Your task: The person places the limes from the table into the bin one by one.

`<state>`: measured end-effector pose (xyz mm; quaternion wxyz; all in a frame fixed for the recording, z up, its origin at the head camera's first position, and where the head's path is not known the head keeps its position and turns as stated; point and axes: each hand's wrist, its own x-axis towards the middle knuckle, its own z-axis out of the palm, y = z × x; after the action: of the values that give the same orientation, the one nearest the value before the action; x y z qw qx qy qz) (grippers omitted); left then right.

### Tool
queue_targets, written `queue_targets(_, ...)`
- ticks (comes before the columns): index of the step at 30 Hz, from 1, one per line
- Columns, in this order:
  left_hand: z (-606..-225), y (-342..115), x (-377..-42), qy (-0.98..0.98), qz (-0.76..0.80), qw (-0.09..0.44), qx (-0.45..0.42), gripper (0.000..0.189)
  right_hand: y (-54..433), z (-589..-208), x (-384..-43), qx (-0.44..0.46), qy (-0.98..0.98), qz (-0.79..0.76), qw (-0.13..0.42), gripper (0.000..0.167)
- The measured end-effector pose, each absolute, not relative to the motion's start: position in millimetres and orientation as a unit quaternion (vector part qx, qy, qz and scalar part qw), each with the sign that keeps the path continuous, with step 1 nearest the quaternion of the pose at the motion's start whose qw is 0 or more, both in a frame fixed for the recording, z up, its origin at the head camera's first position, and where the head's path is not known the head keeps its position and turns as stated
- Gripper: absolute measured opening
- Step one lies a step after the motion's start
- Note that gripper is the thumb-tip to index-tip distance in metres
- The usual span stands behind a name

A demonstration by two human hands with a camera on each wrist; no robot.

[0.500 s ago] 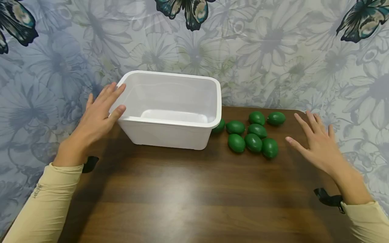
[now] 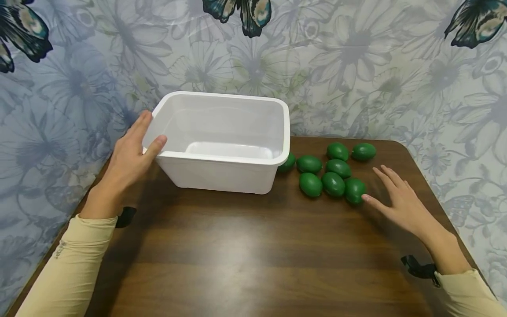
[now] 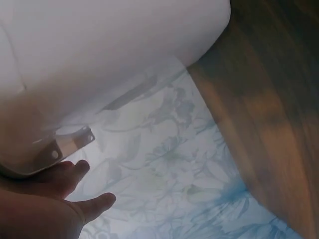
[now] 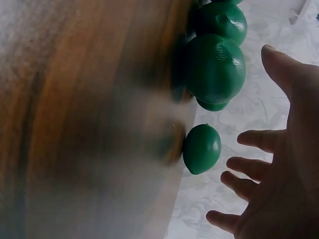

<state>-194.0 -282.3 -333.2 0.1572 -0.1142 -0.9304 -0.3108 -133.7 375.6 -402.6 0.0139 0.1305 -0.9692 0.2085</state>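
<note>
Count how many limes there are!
8 limes: two at the back, three in the middle, three in front, all right of the tub. It partly covers one and may hide more.

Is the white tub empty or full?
Empty, it seems: only bare white shows inside the tub, and the green fruits lie beside it.

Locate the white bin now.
In the head view, the bin stands on the table, left of the green fruits, with the left hand at its left rim.

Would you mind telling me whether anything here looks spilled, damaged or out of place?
Nothing stands out: the white tub stands upright, the green fruits lie grouped beside it on the table, and no spill or damage shows.
</note>
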Motion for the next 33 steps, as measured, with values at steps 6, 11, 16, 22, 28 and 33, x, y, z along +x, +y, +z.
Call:
queue_targets(6,-338.6,-278.3,-197.8,-0.915,-0.339,0.195,-0.101,0.077,371.4,-408.0,-133.7,0.126,-0.970,0.206,-0.011,0.094)
queue_targets(11,-343.5,-275.1,-200.7,-0.898,-0.363,0.232,-0.090,0.073,367.2,-409.8,-133.8,0.151,-0.971,0.185,-0.006,0.086)
queue_targets(16,-348.3,-272.4,-201.6,-0.886,-0.381,0.254,-0.072,0.069,364.8,-413.2,-134.0,0.182,-0.965,0.188,0.021,0.077)
queue_targets(22,-352.5,-268.6,-205.3,-0.861,-0.414,0.287,-0.074,0.064,359.2,-413.7,-135.6,0.185,-0.957,0.222,0.029,0.077)
queue_targets(28,-353.1,-265.2,-206.9,-0.851,-0.429,0.299,-0.055,0.063,356.5,-411.2,-137.1,0.187,-0.954,0.233,0.032,0.074)
queue_targets(33,-356.0,-264.7,-206.2,-0.831,-0.472,0.293,-0.033,0.061,353.4,-411.6,-138.9,0.190,-0.952,0.238,0.042,0.071)
